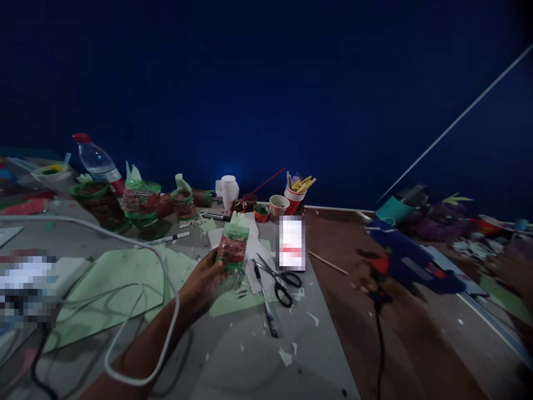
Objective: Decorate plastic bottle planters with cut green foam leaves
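Pot (232, 250), small and round-sided, is up over the grey table (233, 361), leaning slightly; whether its base touches, I cannot tell. I make out bands of green and reddish brown, a wrinkled, glossy skin and pale leaf-like points at the rim. The left hand (208, 272) is closed around its side. Over the brown strip toward the table's right edge, the right hand (393, 300) is clamped on the glue gun (412, 261), smooth blue plastic blurred on my feed, its black cord (380, 344) hanging below.

Just beside the pot I see scissors (276, 274) with dark looped handles, spread a little, and a slim clear pen (264, 294). Flat green paper (125, 278) with straight-cut edges covers much of the left, and jagged scraps (286, 356) dot the bare surface. A bright screen (291, 244) glows near the scissors. Along the far edge I find a ribbed clear bottle (100, 164), a patterned paper cup (278, 205) and a matte white cup (229, 191).
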`<state>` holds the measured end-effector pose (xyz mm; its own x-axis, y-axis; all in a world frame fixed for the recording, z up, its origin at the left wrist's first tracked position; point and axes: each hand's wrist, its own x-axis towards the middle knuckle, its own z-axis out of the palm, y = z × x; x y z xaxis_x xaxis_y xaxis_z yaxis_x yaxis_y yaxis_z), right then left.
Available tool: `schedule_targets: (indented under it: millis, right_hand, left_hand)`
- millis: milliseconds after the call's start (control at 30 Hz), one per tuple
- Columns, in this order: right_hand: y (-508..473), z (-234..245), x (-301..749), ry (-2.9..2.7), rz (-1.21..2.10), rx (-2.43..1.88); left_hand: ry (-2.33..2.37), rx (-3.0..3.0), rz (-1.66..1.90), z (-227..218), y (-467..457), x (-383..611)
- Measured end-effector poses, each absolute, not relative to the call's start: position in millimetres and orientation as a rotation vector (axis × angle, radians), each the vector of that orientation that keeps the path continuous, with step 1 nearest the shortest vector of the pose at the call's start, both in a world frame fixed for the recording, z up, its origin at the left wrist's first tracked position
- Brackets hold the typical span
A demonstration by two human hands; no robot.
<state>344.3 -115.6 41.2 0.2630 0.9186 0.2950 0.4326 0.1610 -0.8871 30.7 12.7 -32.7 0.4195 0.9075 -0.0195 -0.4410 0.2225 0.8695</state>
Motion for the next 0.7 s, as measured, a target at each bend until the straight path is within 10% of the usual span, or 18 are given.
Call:
schedule_targets:
  millis: [700]
  right_hand:
    - [-48,28,256,-1.549,1.042,-1.403]
  left_hand:
    - [1.143,1.428,1.226,-41,24,17]
